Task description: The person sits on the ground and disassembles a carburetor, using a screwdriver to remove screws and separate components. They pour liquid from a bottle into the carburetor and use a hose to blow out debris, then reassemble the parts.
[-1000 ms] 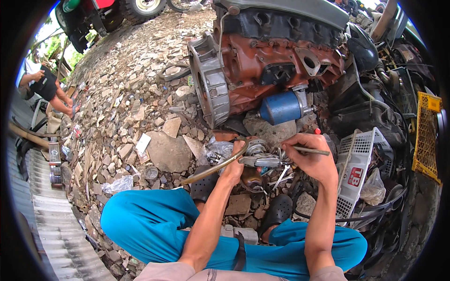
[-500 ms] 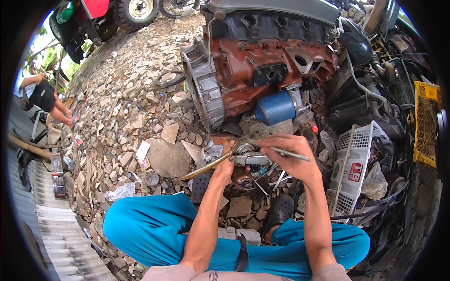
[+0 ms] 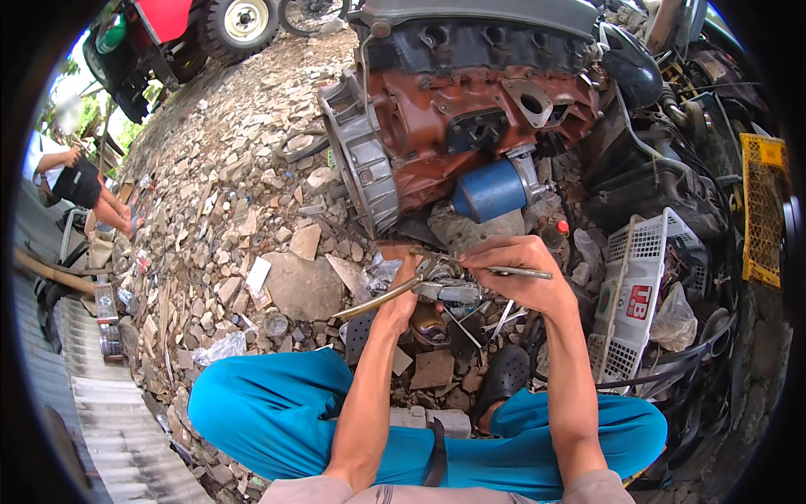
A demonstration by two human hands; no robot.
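In front of my knees, my left hand is closed round a greasy silver metal part. A curved brass-coloured tube sticks out from it toward the left. My right hand pinches a slim metal rod-shaped tool, whose left end reaches the top of the metal part. The exact contact there is hidden by my fingers. Just below the part sits a dark amber-brown rounded object, with several wrenches or rods beside it on the ground.
A red-brown engine block with a blue filter stands ahead. To the right are a white plastic basket and a yellow crate. Rubble covers the ground. Another person is at far left, near a parked vehicle.
The tool in my right hand has turned closer to level. The brass-coloured tube has shifted slightly right with my left hand's grip. The whole view has moved a little.
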